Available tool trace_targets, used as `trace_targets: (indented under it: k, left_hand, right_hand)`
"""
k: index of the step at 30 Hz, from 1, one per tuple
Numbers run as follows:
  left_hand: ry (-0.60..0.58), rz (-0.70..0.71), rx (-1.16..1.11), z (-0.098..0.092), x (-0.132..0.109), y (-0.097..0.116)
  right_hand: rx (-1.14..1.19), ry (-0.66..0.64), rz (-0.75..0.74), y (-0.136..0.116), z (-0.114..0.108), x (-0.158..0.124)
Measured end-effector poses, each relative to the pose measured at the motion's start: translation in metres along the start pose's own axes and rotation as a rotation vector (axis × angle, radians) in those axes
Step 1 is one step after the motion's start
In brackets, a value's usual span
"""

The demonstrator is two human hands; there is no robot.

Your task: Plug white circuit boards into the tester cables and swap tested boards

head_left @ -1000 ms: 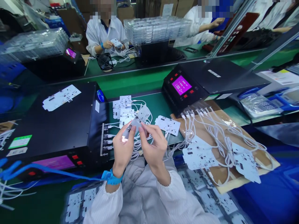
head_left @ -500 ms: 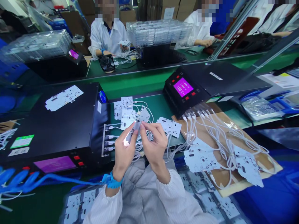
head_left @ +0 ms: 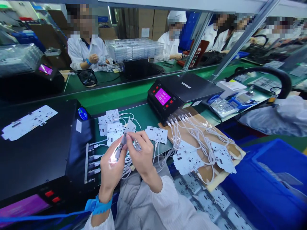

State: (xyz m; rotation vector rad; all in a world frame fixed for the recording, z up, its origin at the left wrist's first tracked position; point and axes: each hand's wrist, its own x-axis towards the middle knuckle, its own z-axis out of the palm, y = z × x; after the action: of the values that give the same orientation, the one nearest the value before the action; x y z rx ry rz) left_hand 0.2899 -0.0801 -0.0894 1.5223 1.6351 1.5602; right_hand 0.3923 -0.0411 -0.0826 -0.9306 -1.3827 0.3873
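My left hand [head_left: 110, 166] and my right hand [head_left: 141, 153] are raised together over the near edge of the bench, both pinching one small white circuit board [head_left: 120, 146] seen edge-on. A blue strap [head_left: 98, 206] circles my left wrist. Just beyond the hands lie several white boards [head_left: 111, 126] with white cables [head_left: 130, 161] plugged in, beside another board [head_left: 157, 134].
A large black tester box [head_left: 35, 150] fills the left, with a white board panel [head_left: 26, 121] on top. A second black box with a magenta screen [head_left: 163, 96] stands right, above cardboard [head_left: 203, 150] with cabled boards. A blue bin [head_left: 271, 185] sits right. Other people work across the belt.
The view has swung right and up, so everything slid left in frame. My hands still hold the small board, now turned more edge-on.
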Motion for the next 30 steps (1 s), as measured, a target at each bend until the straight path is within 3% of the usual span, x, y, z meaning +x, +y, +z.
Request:
trace_targets:
  k: [6,15,20,22,25,28,30]
  left_hand:
    - [0.092,-0.160,0.032,0.001,0.001,0.002]
    - [0.066,-0.104,-0.057,-0.004,0.003,-0.007]
    - [0.051,-0.106,-0.109,-0.013,-0.001,-0.012]
    - [-0.020,-0.059,-0.029,-0.027,-0.006,-0.004]
    - [-0.124,0.062,0.156,-0.067,-0.014,0.022]
    - [0.003,0.171,0.367,-0.122,-0.021,0.045]
    - [0.098,0.202,0.504,-0.160,-0.025,0.050]
  right_hand:
    - [0.017,-0.040,-0.027,0.006,0.004,0.004]
    - [0.066,-0.091,-0.027,0.004,0.009,0.004]
    - [0.064,-0.193,-0.052,0.000,0.011,0.004]
    - [0.055,-0.228,-0.077,-0.003,0.010,0.004]
    - [0.043,-0.291,-0.140,-0.004,0.012,0.006]
    - [0.048,-0.392,-0.214,-0.001,0.022,0.005]
    - [0.020,-0.455,-0.247,-0.001,0.030,0.001]
